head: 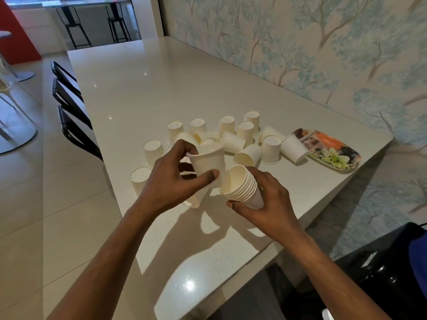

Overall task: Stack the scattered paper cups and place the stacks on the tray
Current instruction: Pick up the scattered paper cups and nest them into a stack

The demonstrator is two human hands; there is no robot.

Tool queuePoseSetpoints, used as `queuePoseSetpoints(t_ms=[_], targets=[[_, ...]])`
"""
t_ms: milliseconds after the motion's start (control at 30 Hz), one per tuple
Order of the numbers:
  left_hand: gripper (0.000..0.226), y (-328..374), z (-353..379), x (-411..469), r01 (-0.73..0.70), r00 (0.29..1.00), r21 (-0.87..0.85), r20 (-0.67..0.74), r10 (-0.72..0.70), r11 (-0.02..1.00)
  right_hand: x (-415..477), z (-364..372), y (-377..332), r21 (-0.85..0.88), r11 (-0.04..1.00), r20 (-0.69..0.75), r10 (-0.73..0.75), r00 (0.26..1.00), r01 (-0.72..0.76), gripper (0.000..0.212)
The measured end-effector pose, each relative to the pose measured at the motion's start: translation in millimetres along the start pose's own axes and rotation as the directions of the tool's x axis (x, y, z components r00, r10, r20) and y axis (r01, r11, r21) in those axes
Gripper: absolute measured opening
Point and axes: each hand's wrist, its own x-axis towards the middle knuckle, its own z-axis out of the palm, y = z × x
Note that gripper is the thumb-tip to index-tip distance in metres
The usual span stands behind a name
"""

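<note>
My left hand (171, 179) grips a single white paper cup (209, 163) above the table, thumb on its lower wall and fingers at its rim. My right hand (268, 195) holds a stack of several nested cups (240, 187), tilted with its mouth toward the single cup, whose base is right at that mouth. Several loose white cups (233, 137) lie scattered behind my hands, some upside down, some on their sides. The floral tray (332, 150) sits at the right, near the table's edge, with no cups on it.
The white table (143, 93) runs along a tree-patterned wall (323, 54) on the right. Black chairs (69, 107) line its left side. A dark object (381, 273) stands on the floor at lower right. Another cup (195, 199) sits under my left hand.
</note>
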Motion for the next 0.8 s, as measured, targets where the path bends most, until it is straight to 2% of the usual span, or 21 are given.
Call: queuePoseSetpoints(t_ms=[100, 167, 333, 467, 567, 633, 700, 800], targets=[[0.057, -3, 9, 1, 0.053, 0.989, -0.167, -0.127, -0.075, 0.985, -2, 0, 5, 0.001, 1.000, 0.004, 0.026, 1.000, -0.026, 0.079], [0.060, -3, 17, 0, 0.060, 0.983, -0.217, -0.157, -0.095, 0.974, -3, 1, 4, 0.004, 1.000, -0.002, 0.026, 1.000, -0.026, 0.078], [0.074, -6, 45, -8, 0.069, 0.993, -0.078, -0.095, -0.076, 0.995, -1, 2, 1, -0.009, 0.999, -0.029, 0.030, 0.999, -0.030, 0.078], [0.059, -3, 66, -14, 0.074, 0.994, -0.035, -0.074, -0.077, 0.997, -1, 1, 0, -0.032, 0.999, -0.063, 0.022, 0.998, -0.024, 0.077], [0.081, -4, 79, -20, 0.089, 0.996, 0.102, 0.018, -0.091, 0.991, 1, 1, -1, -0.044, 0.999, -0.068, 0.016, 0.998, -0.019, 0.077], [0.080, -6, 83, -24, 0.078, 0.994, 0.148, 0.069, -0.089, 0.986, 0, 2, 1, -0.055, 0.998, -0.068, 0.014, 0.998, -0.018, 0.077], [0.079, -10, 80, -25, 0.086, 0.996, 0.181, 0.008, -0.089, 0.980, -1, 1, 3, -0.046, 0.999, -0.078, 0.025, 0.997, -0.028, 0.077], [0.072, -25, 65, -25, 0.124, 0.972, 0.295, -0.227, -0.056, 0.948, -5, -1, 9, -0.023, 0.999, -0.105, 0.047, 0.993, -0.049, 0.076]])
